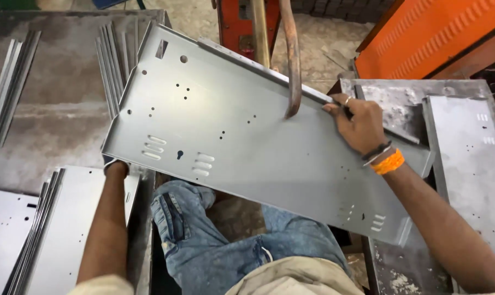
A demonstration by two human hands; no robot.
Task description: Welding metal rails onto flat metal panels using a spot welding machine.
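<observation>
The setting is a metal workshop with a rough concrete floor (pixel 335 49). A dark, worn steel table (pixel 56 120) fills the left side, and a second scarred metal bench (pixel 455 90) stands at the right. An orange machine housing (pixel 433 33) sits at the upper right, and a red machine frame (pixel 234 24) with a rusty curved arm (pixel 294 60) rises at the top centre.

One large grey metal sheet (pixel 242 136), punched with small holes and slots and folded up along its edges, is held tilted above the person's lap, spanning the gap between the two tables. The right hand (pixel 359 123) grips its upper edge, fingers curled over the folded rim just beside the tip of the curved arm. The left hand (pixel 116 166) is mostly hidden under the sheet's lower left corner; its grip cannot be made out.

Two bundles of thin metal strips (pixel 113 65) lie on the left table, and one stack of flat sheets (pixel 51 218) rests at the lower left. Another punched panel (pixel 471 158) lies on the right bench.
</observation>
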